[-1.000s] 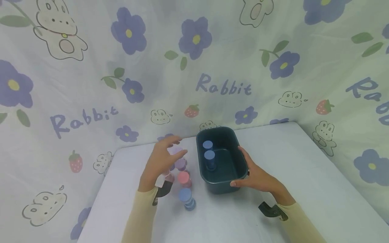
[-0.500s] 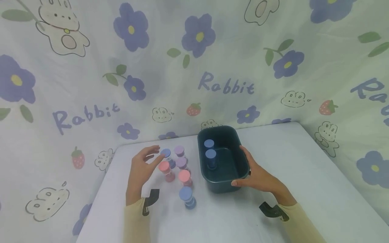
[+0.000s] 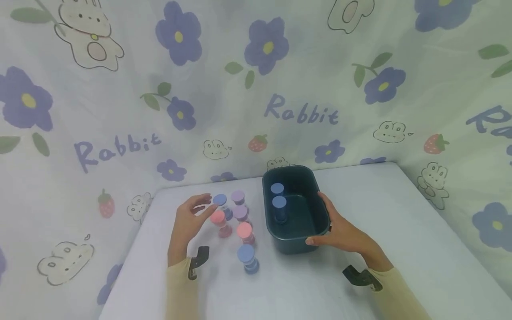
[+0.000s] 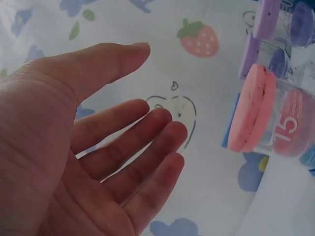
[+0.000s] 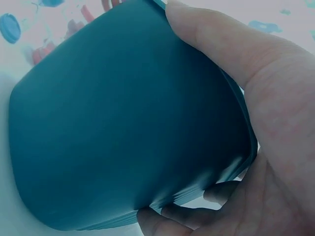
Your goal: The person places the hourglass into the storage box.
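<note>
My left hand point(image 3: 189, 222) hovers with loosely bent fingers at the left side of a blue sand timer point(image 3: 220, 199) and a pink sand timer point(image 3: 218, 218). Nothing lies between its thumb and fingers in the left wrist view, where the pink timer's side reads 15. My right hand point(image 3: 345, 232) holds the near right corner of a dark teal bin point(image 3: 294, 247), thumb at the front rim, fingers along the right wall. Inside the bin, two blue sand timers point(image 3: 279, 205) stand upright on its left side.
Two purple sand timers point(image 3: 241, 212), another pink sand timer point(image 3: 245, 232) and a blue sand timer point(image 3: 246, 255) form a row left of the bin on the white table point(image 3: 296, 289). A patterned curtain point(image 3: 224, 115) hangs behind the table.
My left hand has drawn back leftward from over the timers, uncovering the blue, pink and purple ones it hid. My right hand keeps its hold on the bin. The head view shifts slightly.
</note>
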The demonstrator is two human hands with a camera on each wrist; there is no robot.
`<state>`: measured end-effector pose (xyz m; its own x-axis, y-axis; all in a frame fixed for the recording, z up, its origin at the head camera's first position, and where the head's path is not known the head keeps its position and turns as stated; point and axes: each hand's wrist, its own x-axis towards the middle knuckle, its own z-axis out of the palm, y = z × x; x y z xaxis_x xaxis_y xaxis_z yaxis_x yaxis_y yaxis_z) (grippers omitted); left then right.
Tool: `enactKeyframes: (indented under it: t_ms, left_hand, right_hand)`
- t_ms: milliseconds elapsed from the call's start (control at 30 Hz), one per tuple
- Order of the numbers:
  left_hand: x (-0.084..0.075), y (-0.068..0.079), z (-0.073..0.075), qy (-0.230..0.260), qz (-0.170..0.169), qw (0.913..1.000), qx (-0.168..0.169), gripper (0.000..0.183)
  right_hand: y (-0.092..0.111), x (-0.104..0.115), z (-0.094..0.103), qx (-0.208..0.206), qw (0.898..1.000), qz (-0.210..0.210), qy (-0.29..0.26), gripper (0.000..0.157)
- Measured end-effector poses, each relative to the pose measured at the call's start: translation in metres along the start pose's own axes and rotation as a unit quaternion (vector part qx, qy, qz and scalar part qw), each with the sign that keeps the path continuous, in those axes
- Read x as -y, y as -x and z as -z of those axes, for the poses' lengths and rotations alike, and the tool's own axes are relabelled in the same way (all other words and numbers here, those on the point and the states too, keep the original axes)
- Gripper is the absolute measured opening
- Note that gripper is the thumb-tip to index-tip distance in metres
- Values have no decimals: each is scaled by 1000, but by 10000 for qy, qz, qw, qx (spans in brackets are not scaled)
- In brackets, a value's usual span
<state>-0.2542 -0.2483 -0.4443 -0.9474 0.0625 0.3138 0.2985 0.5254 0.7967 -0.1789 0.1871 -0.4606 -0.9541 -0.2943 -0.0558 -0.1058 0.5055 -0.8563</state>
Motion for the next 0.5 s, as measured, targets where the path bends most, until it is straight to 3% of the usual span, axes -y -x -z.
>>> enactKeyframes:
  t_ms: [500]
  left_hand:
    - [19,2,1,-80,372,9982,467,56]
  right_hand:
    - [0,-2,0,25,9996,268,-62,129]
